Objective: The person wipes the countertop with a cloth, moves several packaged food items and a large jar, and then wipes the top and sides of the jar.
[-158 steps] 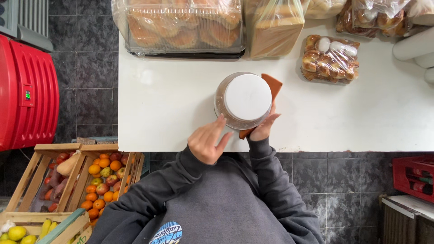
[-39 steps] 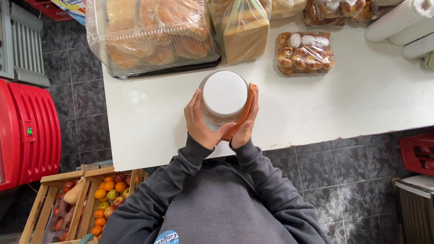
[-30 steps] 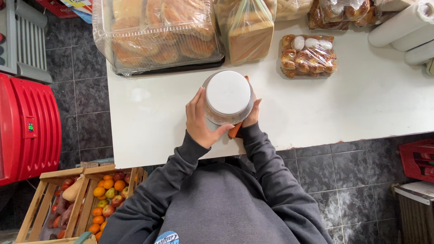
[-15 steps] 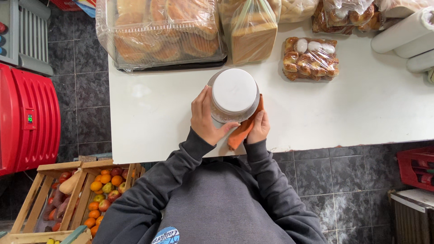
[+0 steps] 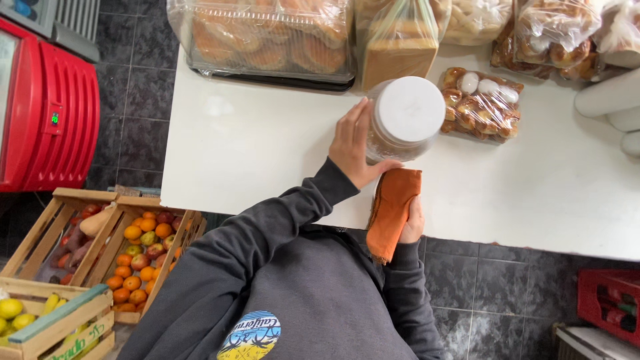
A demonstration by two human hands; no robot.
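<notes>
A clear plastic jar with a white lid [image 5: 407, 117] stands on the white counter [image 5: 267, 153]. My left hand [image 5: 353, 147] is wrapped around the jar's left side. My right hand [image 5: 410, 220] sits at the counter's near edge below the jar, closed on a folded orange cloth [image 5: 392, 210] that hangs over the edge. The cloth is apart from the jar.
Bagged bread and pastries line the counter's far side: a tray of buns [image 5: 267, 40], a sliced loaf [image 5: 397, 50], a bag of small rolls [image 5: 483, 103]. White paper rolls [image 5: 613, 100] lie at right. Wooden fruit crates [image 5: 140, 257] and a red cabinet [image 5: 50, 113] stand on the floor at left.
My right hand has come off the jar with the orange cloth and dropped to the counter's near edge. The left hand keeps its hold on the jar, now farther from me.
</notes>
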